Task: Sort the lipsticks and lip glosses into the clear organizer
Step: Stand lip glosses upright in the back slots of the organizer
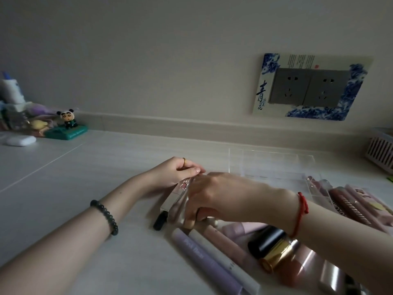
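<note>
A clear organizer (pixel 274 165) stands on the table behind my hands; its far compartments look bare. Several lipsticks and lip glosses lie in front of it: a lilac tube (pixel 204 260), a white tube (pixel 221 258), a black and gold lipstick (pixel 270 248), a small black tube (pixel 160 220). More pink tubes (pixel 350 207) lie at the organizer's right end. My left hand (pixel 178 173) pinches the top of a clear pink lip gloss (pixel 182 188). My right hand (pixel 221 199) lies over the pile, fingers curled on the same tubes; what it grips is partly hidden.
A panda figure on a green base (pixel 67 126) and a white earbud case (pixel 21 140) sit at the far left with other clutter. A pink slatted basket (pixel 380 152) stands at the right edge. A double wall socket (pixel 308 88) is behind.
</note>
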Motion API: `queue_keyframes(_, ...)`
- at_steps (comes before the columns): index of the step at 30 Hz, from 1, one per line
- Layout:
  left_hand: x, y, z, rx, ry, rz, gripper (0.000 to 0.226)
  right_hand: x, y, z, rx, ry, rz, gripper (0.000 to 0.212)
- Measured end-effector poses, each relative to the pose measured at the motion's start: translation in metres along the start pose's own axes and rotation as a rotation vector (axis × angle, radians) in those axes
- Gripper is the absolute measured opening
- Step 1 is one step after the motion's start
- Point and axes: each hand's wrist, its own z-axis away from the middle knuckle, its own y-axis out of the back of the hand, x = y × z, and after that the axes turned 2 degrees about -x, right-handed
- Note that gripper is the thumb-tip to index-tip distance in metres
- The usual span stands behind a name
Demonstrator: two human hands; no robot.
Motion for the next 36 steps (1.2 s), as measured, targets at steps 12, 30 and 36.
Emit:
queue_keyframes(12,0.006,-0.006,0.005,-0.012,0.001,0.138,0.023,-0.006,0.006,-0.012,0.088,0.119,0.126,0.023)
queue_keyframes(30,0.120,-0.045,-0.038,0.153,-0.457,0.210,0.024,0.065,0.087,0.104,0.918,-0.397,-0.550,0.008)
queue_keyframes(36,0.137,-0.089,-0.081,0.192,-0.509,0.171,0.013,0.086,0.076,0.125,0.981,-0.511,-0.503,0.013)
